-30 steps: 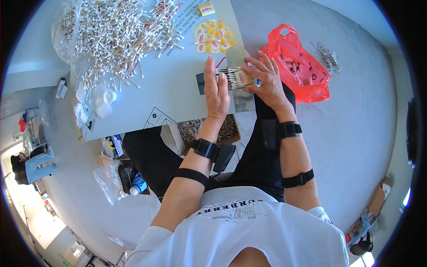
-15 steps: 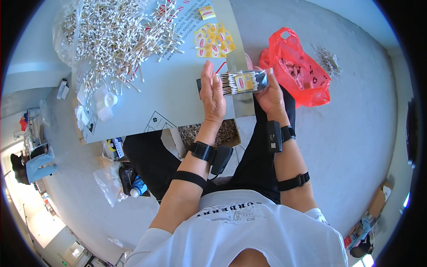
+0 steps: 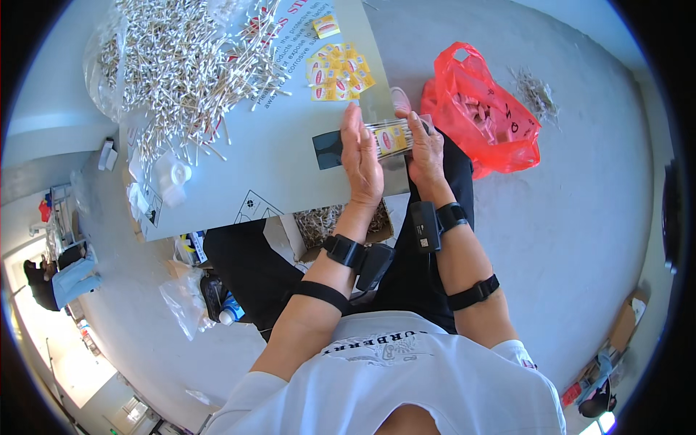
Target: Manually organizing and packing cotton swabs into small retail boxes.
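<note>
A clear pack of cotton swabs (image 3: 393, 140) with a yellow label card is held between my two hands, over the table's right edge. My left hand (image 3: 362, 161) presses its palm side against the pack's left end, fingers straight and together. At the right end my right hand (image 3: 426, 154) grips the pack, its thumb and fingers around the end. Beside my left hand, a dark rectangular patch (image 3: 328, 150) shows on the table (image 3: 283, 170). Several yellow label cards (image 3: 339, 72) lie spread just beyond my hands.
A large heap of loose cotton swabs (image 3: 192, 69) covers the table's far left. White tape rolls (image 3: 172, 174) sit near its left edge. A red plastic bag (image 3: 484, 109) with small packs inside stands to the right. Below the table is a cardboard box (image 3: 308, 250) of swabs.
Both hands have drawn closer together around the pack. My right hand has shifted left and turned, its fingers closing over the pack's end. The dark patch on the table is now uncovered.
</note>
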`<control>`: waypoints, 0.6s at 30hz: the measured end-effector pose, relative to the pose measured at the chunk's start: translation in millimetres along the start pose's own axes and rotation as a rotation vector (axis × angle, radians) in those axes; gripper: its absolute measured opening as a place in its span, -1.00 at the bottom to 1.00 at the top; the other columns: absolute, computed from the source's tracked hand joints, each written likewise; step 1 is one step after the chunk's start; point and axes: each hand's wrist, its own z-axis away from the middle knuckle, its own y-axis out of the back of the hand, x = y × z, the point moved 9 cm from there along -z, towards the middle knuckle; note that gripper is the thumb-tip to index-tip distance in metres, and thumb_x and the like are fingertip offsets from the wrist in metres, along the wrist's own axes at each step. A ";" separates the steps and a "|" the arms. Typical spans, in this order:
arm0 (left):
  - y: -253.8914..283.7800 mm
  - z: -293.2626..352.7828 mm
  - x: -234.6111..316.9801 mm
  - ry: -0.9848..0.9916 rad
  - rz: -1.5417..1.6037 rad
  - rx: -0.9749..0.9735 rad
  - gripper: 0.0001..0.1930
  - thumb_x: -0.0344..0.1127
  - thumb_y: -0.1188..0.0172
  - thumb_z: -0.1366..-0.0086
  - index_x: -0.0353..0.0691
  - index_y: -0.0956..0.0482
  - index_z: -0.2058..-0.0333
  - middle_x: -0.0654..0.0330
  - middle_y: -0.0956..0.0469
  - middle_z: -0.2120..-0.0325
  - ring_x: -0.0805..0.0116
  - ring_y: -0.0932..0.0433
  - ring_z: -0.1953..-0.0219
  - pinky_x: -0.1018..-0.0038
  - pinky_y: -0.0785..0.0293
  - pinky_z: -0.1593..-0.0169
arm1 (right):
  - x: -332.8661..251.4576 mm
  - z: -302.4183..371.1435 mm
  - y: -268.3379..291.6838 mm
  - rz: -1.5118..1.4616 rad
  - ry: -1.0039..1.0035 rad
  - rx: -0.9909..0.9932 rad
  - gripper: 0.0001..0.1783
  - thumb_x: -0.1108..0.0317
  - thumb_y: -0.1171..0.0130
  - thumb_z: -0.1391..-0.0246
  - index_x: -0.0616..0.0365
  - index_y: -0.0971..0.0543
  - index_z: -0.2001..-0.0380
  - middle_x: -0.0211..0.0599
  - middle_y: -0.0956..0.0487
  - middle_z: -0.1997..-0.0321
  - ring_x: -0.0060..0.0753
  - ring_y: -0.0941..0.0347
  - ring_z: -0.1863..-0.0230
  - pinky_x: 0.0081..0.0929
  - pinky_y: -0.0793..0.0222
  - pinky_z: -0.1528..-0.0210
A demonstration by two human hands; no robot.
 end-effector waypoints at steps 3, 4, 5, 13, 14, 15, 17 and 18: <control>-0.9 0.3 -0.9 -0.015 0.018 -0.009 -0.45 -0.14 0.16 -0.51 -0.45 -0.13 -0.29 -0.06 -0.16 -0.31 0.18 -0.14 -0.35 0.28 -0.04 -0.38 | -0.9 2.7 -4.7 -0.007 0.001 -0.019 -0.66 0.17 -0.18 -0.24 0.27 -0.66 0.16 -0.37 -0.63 0.27 -0.60 -0.53 0.36 -0.58 -0.48 0.25; 1.5 -0.6 -2.3 -0.001 0.131 0.009 -0.45 -0.13 0.16 -0.51 -0.45 -0.14 -0.28 -0.07 -0.17 -0.31 0.17 -0.15 -0.35 0.27 -0.05 -0.38 | -1.7 3.4 -6.3 -0.008 0.000 -0.024 -0.66 0.17 -0.18 -0.24 0.27 -0.66 0.16 -0.37 -0.63 0.27 -0.60 -0.53 0.36 -0.58 -0.48 0.25; 5.7 -1.5 -2.1 -0.005 0.128 0.014 -0.45 -0.13 0.16 -0.51 -0.45 -0.14 -0.28 -0.07 -0.17 -0.31 0.17 -0.15 -0.35 0.27 -0.05 -0.38 | -0.3 4.4 -6.9 -0.008 -0.026 -0.019 -0.66 0.16 -0.18 -0.24 0.25 -0.66 0.17 -0.39 -0.63 0.27 -0.60 -0.53 0.35 -0.58 -0.48 0.25; 89.6 -6.5 -1.9 0.028 0.108 0.177 -0.57 -0.21 0.05 -0.48 -0.44 -0.33 -0.15 -0.07 -0.38 -0.13 0.13 -0.39 -0.19 0.19 -0.36 -0.23 | -28.7 -8.5 42.7 0.039 0.265 0.163 -0.71 0.21 -0.17 -0.25 0.21 -0.63 0.15 -0.40 -0.59 0.22 -0.60 -0.44 0.19 -0.58 -0.38 0.12; 112.6 -7.3 -8.1 0.030 0.116 0.187 -0.60 -0.25 0.00 -0.46 -0.42 -0.35 -0.13 -0.04 -0.41 -0.09 0.19 -0.43 -0.14 0.26 -0.42 -0.16 | -44.5 1.6 34.4 0.119 0.372 0.267 -0.70 0.22 -0.17 -0.25 0.24 -0.62 0.13 -0.39 -0.59 0.20 -0.58 -0.44 0.18 -0.57 -0.37 0.10; 133.5 -7.4 -14.2 0.032 0.124 0.196 -0.63 -0.29 -0.05 -0.44 -0.39 -0.37 -0.11 -0.01 -0.45 -0.06 0.24 -0.47 -0.09 0.34 -0.48 -0.09 | -62.5 15.1 26.8 0.198 0.480 0.371 -0.70 0.24 -0.17 -0.25 0.26 -0.60 0.11 -0.37 -0.59 0.19 -0.56 -0.43 0.16 -0.56 -0.37 0.08; 159.5 -14.2 -14.7 0.019 0.110 0.267 -0.74 -0.39 -0.05 -0.42 -0.39 -0.43 -0.01 0.06 -0.51 0.04 0.31 -0.54 0.03 0.38 -0.55 0.06 | -100.3 35.2 15.5 0.549 0.751 0.445 -0.71 0.32 -0.20 -0.22 0.29 -0.56 0.08 -0.36 -0.58 0.15 -0.54 -0.44 0.13 -0.54 -0.38 0.04; 173.4 -18.3 -22.5 0.116 0.050 0.275 -0.77 -0.40 -0.09 -0.39 -0.37 -0.46 0.03 0.10 -0.52 0.06 0.35 -0.54 0.06 0.42 -0.55 0.11 | -100.3 38.0 5.0 0.550 0.746 0.361 -0.75 0.37 -0.19 -0.22 0.28 -0.56 0.10 -0.37 -0.58 0.16 -0.56 -0.44 0.15 -0.56 -0.38 0.06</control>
